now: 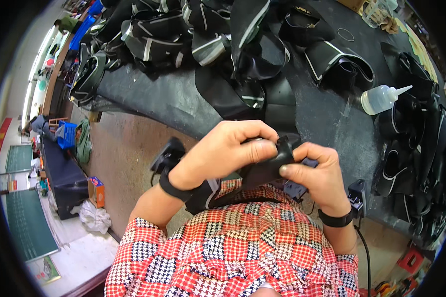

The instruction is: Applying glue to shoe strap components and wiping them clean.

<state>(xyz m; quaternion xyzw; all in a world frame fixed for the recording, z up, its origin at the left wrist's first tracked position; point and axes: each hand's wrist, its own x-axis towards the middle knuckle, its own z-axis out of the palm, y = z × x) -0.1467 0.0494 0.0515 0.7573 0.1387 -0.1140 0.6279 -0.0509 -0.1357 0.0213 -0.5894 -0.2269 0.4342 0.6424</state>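
Close to my body, over the table's near edge, both hands grip a folded black leather piece (263, 172). My left hand (228, 148) pinches its upper edge, thumb pressed down and fingers curled behind. Thumb and bent forefinger of my right hand (319, 173) squeeze the right side of the same piece. A small raised fold stands up between the two hands. Part of the piece hangs down at the left, below my left wrist; the fingers hide much of the rest. Just beyond my hands, more flat black leather (280, 101) lies on the table.
Black leather pieces with pale edges (158, 42) heap along the table's (153, 94) far side; others (396, 163) pile at the right. A clear squeeze bottle (379, 100) with a pointed nozzle lies tilted among them. A cable (365, 252) hangs by my right wrist. Leftward stands a blue crate (67, 135).
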